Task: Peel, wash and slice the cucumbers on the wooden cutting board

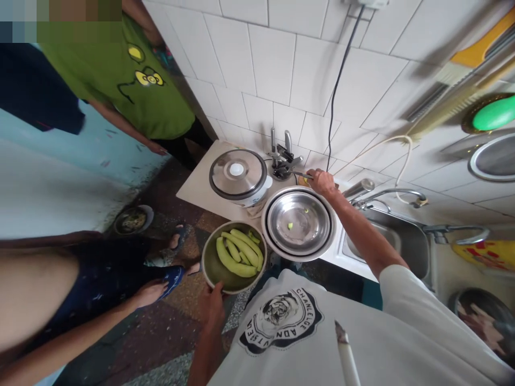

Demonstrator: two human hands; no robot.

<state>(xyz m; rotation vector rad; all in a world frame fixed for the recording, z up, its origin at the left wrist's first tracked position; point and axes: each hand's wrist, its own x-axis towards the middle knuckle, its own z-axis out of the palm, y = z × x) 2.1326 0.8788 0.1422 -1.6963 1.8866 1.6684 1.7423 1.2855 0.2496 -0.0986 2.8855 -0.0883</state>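
Cradling round bowl (233, 257) of smooth peeled bananas (239, 252), left hand (213, 308) grip; right hand (322, 182) grip unclear.

Pale green peeled bananas (238, 251) in olive bowl (213, 265); silver steel basin (298, 222); white wall tiles (273, 64); green shirt (132, 80).

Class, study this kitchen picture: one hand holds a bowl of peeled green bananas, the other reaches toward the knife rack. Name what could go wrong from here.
1. The left hand grips the bowl of bananas by one rim, out past the counter edge; it might tip.
2. The right hand is beside the knife rack; a cut seems possible.
3. Bystanders' feet stand close below, so a dropped bowl could hit them.
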